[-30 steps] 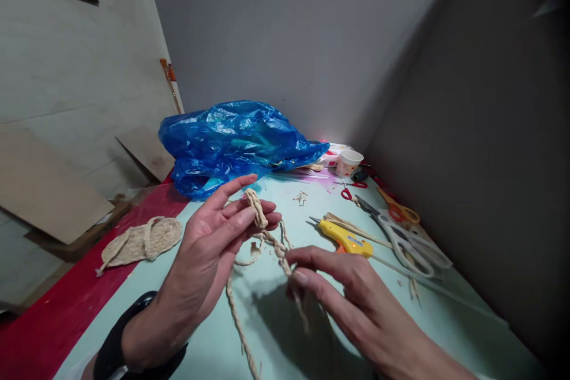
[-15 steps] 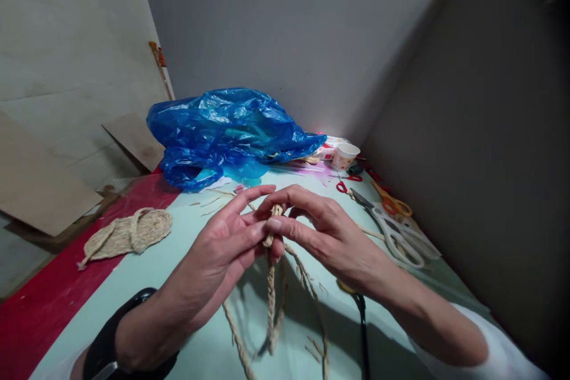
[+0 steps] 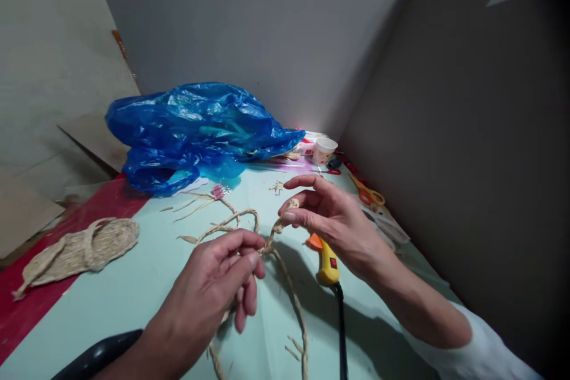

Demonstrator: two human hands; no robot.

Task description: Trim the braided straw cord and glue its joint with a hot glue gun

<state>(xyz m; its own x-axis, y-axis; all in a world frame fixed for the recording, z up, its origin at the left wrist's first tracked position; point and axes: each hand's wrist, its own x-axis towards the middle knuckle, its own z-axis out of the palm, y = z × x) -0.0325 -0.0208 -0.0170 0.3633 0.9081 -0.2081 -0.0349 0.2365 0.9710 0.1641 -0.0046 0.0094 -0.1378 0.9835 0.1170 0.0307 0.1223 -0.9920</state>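
A pale straw-coloured braided cord [image 3: 291, 291] hangs and curves between my hands and down over the table. My left hand [image 3: 218, 285] is closed, thumb and fingers pinching the cord left of where its strands meet. Higher and to the right, my right hand [image 3: 332, 222] pinches the coiled end of the same cord between thumb and fingers. Just beyond the hands more cord lies in a loop, with a pink binder clip [image 3: 218, 191] on its far strands. Under my right hand lies a yellow glue gun [image 3: 328, 264] with an orange trigger, its front part hidden.
A woven straw slipper sole [image 3: 89, 249] lies at the left on the table. A crumpled blue plastic bag [image 3: 196, 130] fills the back. Towards the right wall are a paper cup [image 3: 325, 151], orange-handled scissors [image 3: 367, 193] and a clear plastic packet.
My hands have moved apart, the left one lower and the right one slightly up, each with a part of the cord. The view has turned right, and the glue gun's yellow body now shows.
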